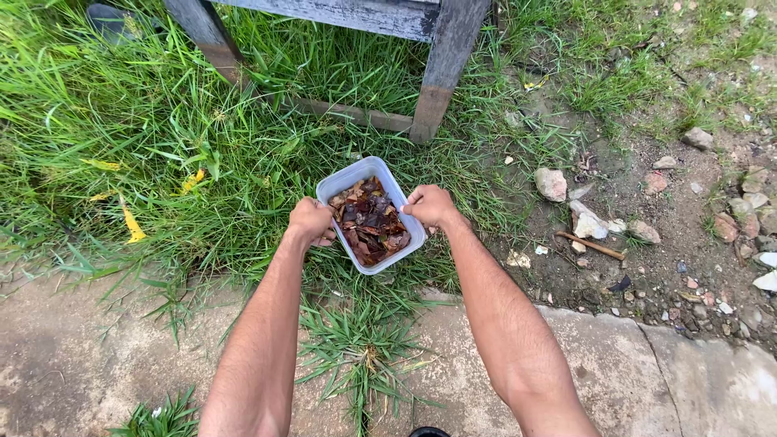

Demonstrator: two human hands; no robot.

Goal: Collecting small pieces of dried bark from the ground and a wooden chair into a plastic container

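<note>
far left of view: long green grass [121,137] with a few yellow fallen leaves [132,226] lying in it, concrete slab [73,356] below. above centre, weathered wooden bench legs [443,73] stand in the grass; the top of the structure is cut off by the frame edge. my left hand [309,222] is clenched on the left long rim of the pale rectangular plastic container [343,181], fingers curled under the edge. the container sits between both hands, over the grass just beyond the slab edge, turned slightly askew; whether it rests on the grass or is lifted clear i cannot tell from this angle. it is filled close to the rim with dry brown leaves [371,222], reddish and dark. my right hand [430,206] grasps the opposite long rim, thumb on top, knuckles toward me. note on handling: thin plastic walls will likely flex, so i judge an even grip from both sides and a level hold is best, since the leaves are loose and light and a tilt or squeeze could spill them over the low edge. right of the hands: bare soil with scattered stones [551,183], a short stick [591,245] and small debris. hard to make out: my fingertips under the rim, the container's base, and the depth of the leaf layer. a dark round object [428,432] at the bottom edge is mostly cut off; unidentified. a dark shape at top left in the grass is also unclear.
</note>
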